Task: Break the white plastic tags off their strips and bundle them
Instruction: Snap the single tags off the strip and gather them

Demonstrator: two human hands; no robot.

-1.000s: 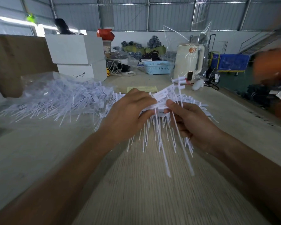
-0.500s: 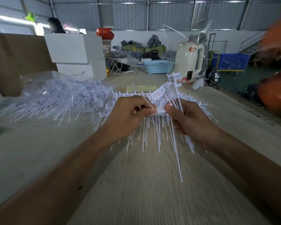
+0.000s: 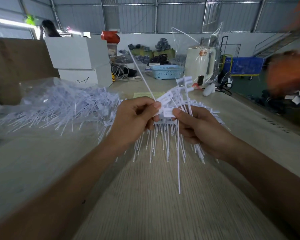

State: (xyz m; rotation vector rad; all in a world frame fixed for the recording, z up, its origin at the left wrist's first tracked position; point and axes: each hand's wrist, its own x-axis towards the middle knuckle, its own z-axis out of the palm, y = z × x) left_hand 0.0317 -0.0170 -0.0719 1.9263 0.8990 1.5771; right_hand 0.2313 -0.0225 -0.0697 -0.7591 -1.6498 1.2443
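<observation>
My left hand (image 3: 134, 122) pinches one white plastic tag (image 3: 164, 98) by its flat head, its thin tail sticking up and to the left. My right hand (image 3: 200, 129) grips a bundle of loose tags (image 3: 182, 94), heads up and tails hanging down, and pinches a tag head beside my left thumb. Under both hands lie strips of joined tags (image 3: 164, 135) on the table, tails pointing toward me. A big heap of white tags (image 3: 62, 104) lies on clear plastic at the left.
The wooden table (image 3: 154, 196) stretches toward me. Two stacked white boxes (image 3: 80, 59) stand behind the heap, a brown board (image 3: 12, 66) at far left. Farther back are a blue basket (image 3: 167, 71), a white appliance in a clear bag (image 3: 200, 64) and a person in orange (image 3: 289, 73) at right.
My left hand has pulled one tag free of the strip and swung it so the tail points up-left. The camera has tilted a little; both hands sit slightly lower.
</observation>
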